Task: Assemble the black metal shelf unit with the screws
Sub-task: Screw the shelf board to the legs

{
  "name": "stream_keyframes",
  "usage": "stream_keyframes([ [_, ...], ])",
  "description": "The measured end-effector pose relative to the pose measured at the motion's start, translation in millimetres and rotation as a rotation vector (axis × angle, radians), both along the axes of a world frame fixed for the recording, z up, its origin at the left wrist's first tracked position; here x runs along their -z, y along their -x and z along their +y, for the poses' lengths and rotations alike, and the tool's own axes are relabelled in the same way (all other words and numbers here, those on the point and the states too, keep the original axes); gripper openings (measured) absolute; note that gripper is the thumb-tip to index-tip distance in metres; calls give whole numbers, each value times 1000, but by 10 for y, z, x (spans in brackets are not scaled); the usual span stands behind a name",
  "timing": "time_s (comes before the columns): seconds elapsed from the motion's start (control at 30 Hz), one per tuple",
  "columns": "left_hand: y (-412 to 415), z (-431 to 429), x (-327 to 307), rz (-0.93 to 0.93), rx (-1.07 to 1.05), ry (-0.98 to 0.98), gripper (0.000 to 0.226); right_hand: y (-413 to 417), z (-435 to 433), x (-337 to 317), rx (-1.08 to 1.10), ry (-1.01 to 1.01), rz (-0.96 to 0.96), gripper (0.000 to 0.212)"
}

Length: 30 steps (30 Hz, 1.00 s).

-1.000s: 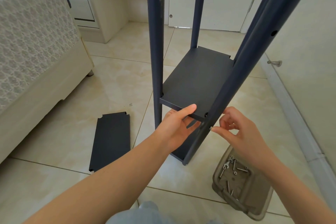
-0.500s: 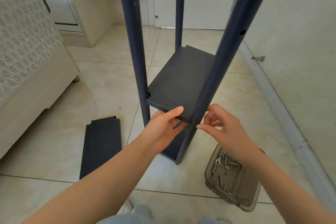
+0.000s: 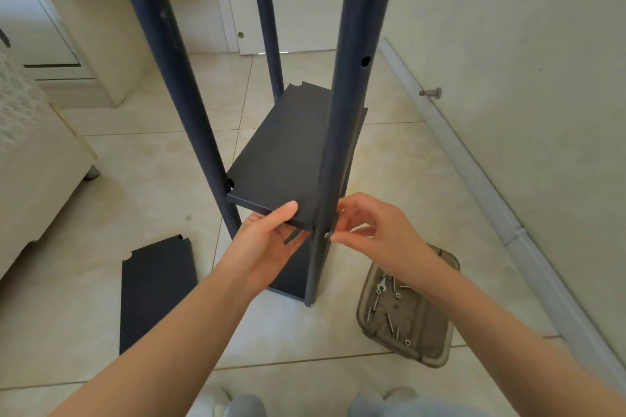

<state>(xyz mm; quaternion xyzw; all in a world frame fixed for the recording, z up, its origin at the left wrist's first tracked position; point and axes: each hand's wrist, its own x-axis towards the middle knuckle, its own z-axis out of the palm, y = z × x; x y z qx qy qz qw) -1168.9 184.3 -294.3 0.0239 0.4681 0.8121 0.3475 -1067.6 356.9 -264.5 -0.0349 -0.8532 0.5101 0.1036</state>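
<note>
The black shelf unit stands on the tiled floor with three posts in view. A black shelf panel [image 3: 288, 152] sits between them at mid height. My left hand [image 3: 267, 240] grips the panel's near edge, thumb on top and fingers beneath. My right hand [image 3: 369, 230] pinches a silver screw [image 3: 327, 235] against the near right post [image 3: 342, 132], level with the panel. A lower panel shows at the unit's base [image 3: 291, 284].
A spare black panel [image 3: 155, 291] lies flat on the floor at the left. A clear plastic tray [image 3: 437, 342] holding several screws and a small wrench sits at the right. A bed is at the left and a wall with a doorstop [image 3: 431, 93] at the right.
The view has swung left, so the near right post now stands more upright. My right hand has brought the screw up against that post. My left hand keeps its grip on the panel.
</note>
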Motion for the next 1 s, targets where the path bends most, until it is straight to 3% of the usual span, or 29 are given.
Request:
stream_keyframes([
  [0.17,-32,3,-47,-32,-11,-26,14,-186,295,220,121,21,-27,20],
  [0.37,-38,-4,-74,-58,-35,7,10,-447,731,1019,402,58,-406,16],
  [0.53,-48,11,-87,-52,-30,32,17,-524,821,1695,362,-28,-677,10],
  [0.7,-56,8,-111,-51,-31,48,43,-343,844,2038,291,-140,-794,24],
  [0.87,-45,-30,-93,-75,-39,29,42,-152,855,2294,252,-209,-825,38],
  [1.0,-37,-52,-76,-68,-26,30,24,-94,888,2432,226,-262,-841,40],
])
